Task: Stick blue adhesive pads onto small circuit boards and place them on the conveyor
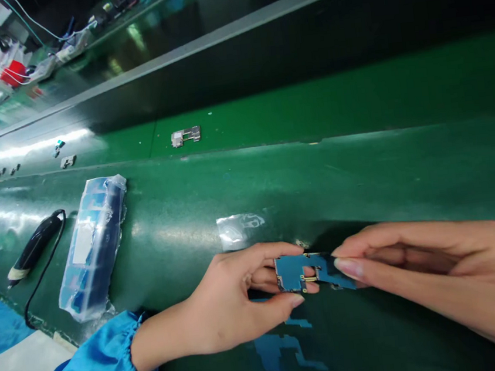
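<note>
Between thumb and fingers, my left hand point(237, 301) grips a small circuit board point(305, 281) by its left part. A blue film point(290, 270) lies over the board's face and reaches toward the right. My right hand point(397, 261) pinches the film's right end between thumb and forefinger. Below my hands, several blue cut-out film pieces point(276, 350) lie on the green table surface. A clear plastic scrap point(238, 229) rests just beyond my left hand.
On the left lie a clear bag of blue film sheets point(96, 242) and a black corded handheld tool point(37, 246). Another circuit board point(186, 136) sits on the green strip point(266, 112) at the back. More small boards point(68, 162) are spread toward the far left.
</note>
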Demonstrator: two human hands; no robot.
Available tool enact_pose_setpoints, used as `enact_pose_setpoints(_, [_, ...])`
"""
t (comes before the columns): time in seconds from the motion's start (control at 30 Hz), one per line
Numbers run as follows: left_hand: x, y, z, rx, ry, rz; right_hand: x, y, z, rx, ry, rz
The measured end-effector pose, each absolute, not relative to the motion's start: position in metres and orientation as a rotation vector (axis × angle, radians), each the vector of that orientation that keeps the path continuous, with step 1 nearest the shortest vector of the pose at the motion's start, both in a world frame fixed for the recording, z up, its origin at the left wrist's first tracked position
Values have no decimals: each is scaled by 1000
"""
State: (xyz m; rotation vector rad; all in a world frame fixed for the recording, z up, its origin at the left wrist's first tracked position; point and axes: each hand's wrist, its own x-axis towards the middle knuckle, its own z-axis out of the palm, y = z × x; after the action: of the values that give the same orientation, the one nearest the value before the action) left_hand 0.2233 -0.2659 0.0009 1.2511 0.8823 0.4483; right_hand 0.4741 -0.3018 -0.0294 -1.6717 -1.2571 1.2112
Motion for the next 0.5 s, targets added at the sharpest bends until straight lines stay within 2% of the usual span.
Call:
enact_pose_setpoints(0.17, [224, -267, 1, 1260, 911, 446, 473, -293, -19, -1449, -1313, 1389])
enact_pose_setpoints(0.5, [225, -266, 5, 1212, 938, 433, 464, -287, -6, -1445, -1265, 1518])
